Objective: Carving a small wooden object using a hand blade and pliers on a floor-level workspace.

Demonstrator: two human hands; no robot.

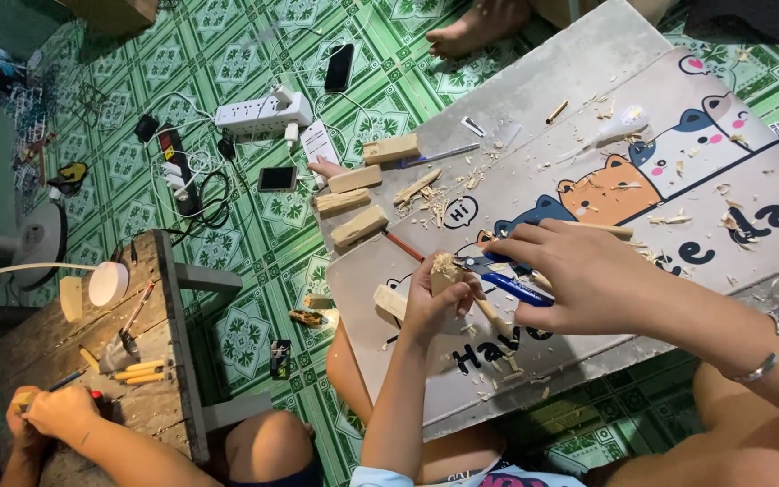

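Pale, raw wood: the small carved piece in the left hand, the cut blocks and the rough shavings scattered about them. The knife in the right hand has a glossy blue plastic handle. The surface is a matt, smooth printed board with cartoon animals. A polished metal bangle circles the right wrist. The floor is glossy patterned green tile. The low bench at lower left is weathered, rough grey wood.
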